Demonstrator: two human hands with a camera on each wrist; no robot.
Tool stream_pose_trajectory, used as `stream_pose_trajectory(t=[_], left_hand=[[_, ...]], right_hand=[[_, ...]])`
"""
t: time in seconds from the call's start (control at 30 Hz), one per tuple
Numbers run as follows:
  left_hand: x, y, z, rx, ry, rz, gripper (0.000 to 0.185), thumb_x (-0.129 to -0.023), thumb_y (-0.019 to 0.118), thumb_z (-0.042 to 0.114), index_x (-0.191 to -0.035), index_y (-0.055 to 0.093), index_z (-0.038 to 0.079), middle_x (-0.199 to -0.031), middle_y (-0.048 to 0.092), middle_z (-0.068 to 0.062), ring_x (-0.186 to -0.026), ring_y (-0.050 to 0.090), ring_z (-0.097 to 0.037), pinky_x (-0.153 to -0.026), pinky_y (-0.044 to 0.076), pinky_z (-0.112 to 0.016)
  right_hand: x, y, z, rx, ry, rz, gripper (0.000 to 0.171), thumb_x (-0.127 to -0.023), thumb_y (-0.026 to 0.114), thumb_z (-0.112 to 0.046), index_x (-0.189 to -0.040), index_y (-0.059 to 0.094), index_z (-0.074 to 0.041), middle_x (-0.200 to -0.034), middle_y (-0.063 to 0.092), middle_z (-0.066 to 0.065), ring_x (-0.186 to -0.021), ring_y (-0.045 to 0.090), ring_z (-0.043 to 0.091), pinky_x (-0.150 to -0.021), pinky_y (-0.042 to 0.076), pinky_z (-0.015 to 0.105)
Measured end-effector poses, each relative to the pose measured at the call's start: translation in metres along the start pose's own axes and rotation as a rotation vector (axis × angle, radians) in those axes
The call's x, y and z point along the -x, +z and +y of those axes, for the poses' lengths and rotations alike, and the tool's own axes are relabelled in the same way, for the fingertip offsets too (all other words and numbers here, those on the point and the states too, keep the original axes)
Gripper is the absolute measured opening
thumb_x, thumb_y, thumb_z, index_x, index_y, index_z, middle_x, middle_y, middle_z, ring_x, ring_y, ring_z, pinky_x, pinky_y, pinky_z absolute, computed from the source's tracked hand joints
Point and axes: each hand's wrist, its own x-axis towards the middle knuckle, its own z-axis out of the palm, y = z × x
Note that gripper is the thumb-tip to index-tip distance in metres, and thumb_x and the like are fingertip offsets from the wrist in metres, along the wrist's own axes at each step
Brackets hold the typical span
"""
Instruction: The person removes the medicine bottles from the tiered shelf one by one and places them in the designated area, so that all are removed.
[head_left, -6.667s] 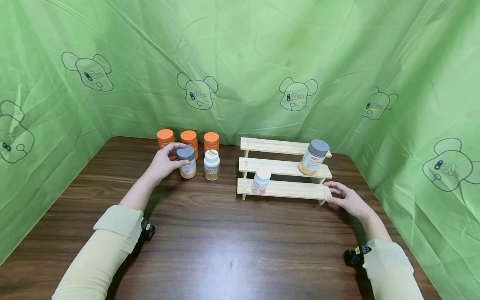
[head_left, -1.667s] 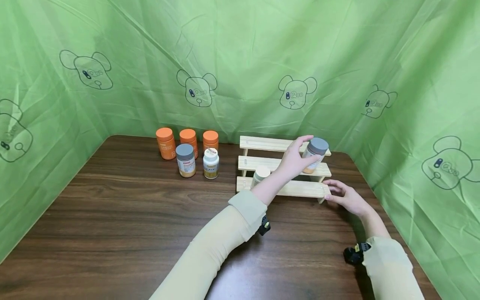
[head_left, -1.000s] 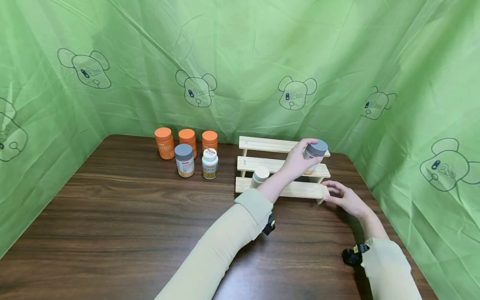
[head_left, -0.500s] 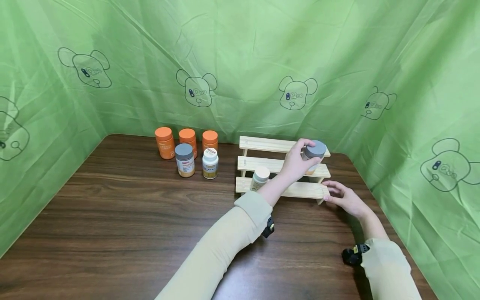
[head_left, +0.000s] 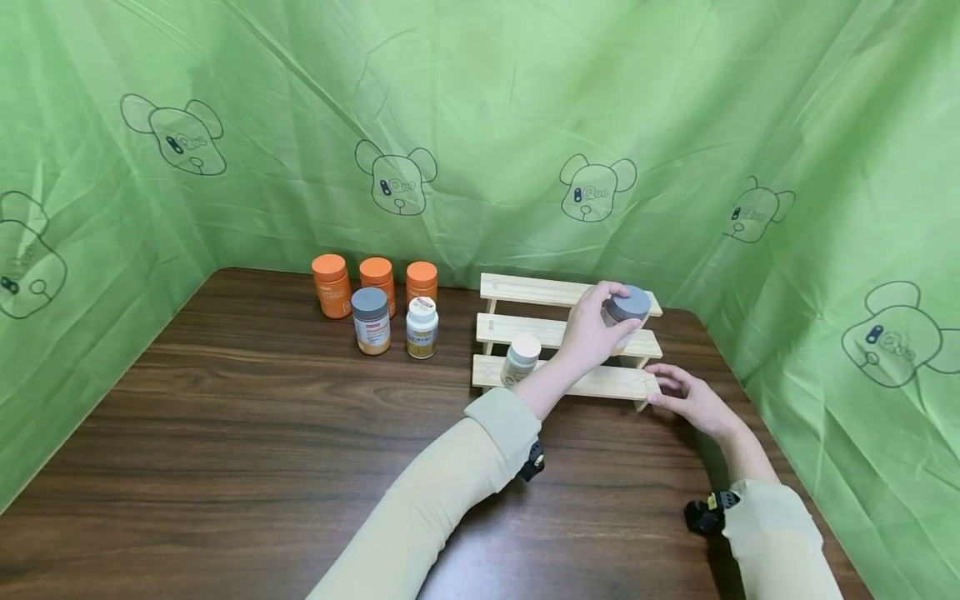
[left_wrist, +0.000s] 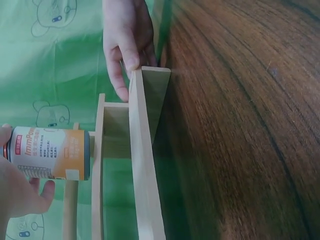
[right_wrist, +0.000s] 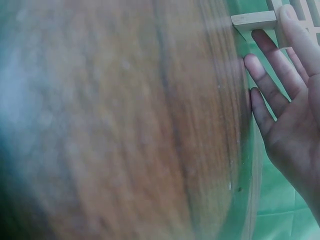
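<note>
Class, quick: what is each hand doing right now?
Left hand: fingers curled round the grey-lidded bottle on the wooden rack.
Right hand: open, straight fingers touching the rack's right end.

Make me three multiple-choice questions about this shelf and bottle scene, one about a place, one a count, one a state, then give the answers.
1. Where does the white-capped bottle on the wooden rack stand?
A. top step
B. middle step
C. lowest step

2. How many orange-capped bottles stand on the table at the back left?
A. two
B. three
C. five

3. What is the left hand doing?
A. gripping the grey-capped bottle
B. lying flat on the table
C. holding a white cap

Answers:
1 C: the head view shows it at the left end of the front, lowest step.
2 B: three orange caps stand in a row by the curtain.
3 A: the fingers curl round the bottle at the rack, while the right hand touches the rack's right end.
</note>
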Motion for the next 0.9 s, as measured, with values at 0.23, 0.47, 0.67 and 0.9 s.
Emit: stream_pose_trajectory(t=[0.23,0.47,0.67,0.9], left_hand=[[0.003,-0.002,0.006,0.004,-0.003,0.012,0.041,-0.077,0.079,0.025,-0.114,0.059,0.022,-0.115,0.060,0.004,-0.104,0.055,-0.007,-0.088,0.042,-0.018],[0.006,-0.007,0.011,0.011,-0.021,0.002,0.042,-0.076,0.080,0.026,-0.114,0.062,0.024,-0.113,0.061,0.005,-0.101,0.055,-0.005,-0.086,0.042,-0.017],[0.009,-0.015,0.018,0.020,-0.023,-0.016,0.043,-0.075,0.081,0.027,-0.115,0.063,0.025,-0.112,0.061,0.006,-0.099,0.055,-0.004,-0.083,0.043,-0.016],[0.014,-0.027,0.029,0.038,-0.029,-0.038,0.046,-0.075,0.081,0.025,-0.117,0.063,0.024,-0.113,0.061,0.006,-0.097,0.055,-0.004,-0.081,0.043,-0.015]], right_hand=[[0.000,-0.001,0.001,-0.012,-0.002,-0.006,0.051,-0.090,0.062,-0.004,-0.134,0.039,0.006,-0.108,0.065,-0.016,-0.099,0.060,-0.001,-0.082,0.046,0.013],[0.001,-0.001,0.002,-0.018,-0.014,-0.013,0.050,-0.090,0.061,-0.003,-0.134,0.038,0.006,-0.109,0.065,-0.016,-0.099,0.060,-0.001,-0.082,0.046,0.013],[0.001,-0.002,0.001,-0.013,-0.009,-0.013,0.051,-0.090,0.062,-0.003,-0.134,0.038,0.007,-0.108,0.065,-0.017,-0.098,0.060,-0.003,-0.081,0.046,0.013],[0.001,-0.002,-0.001,0.019,-0.004,-0.011,0.051,-0.090,0.062,-0.005,-0.134,0.039,0.006,-0.108,0.064,-0.018,-0.098,0.060,-0.004,-0.081,0.046,0.012]])
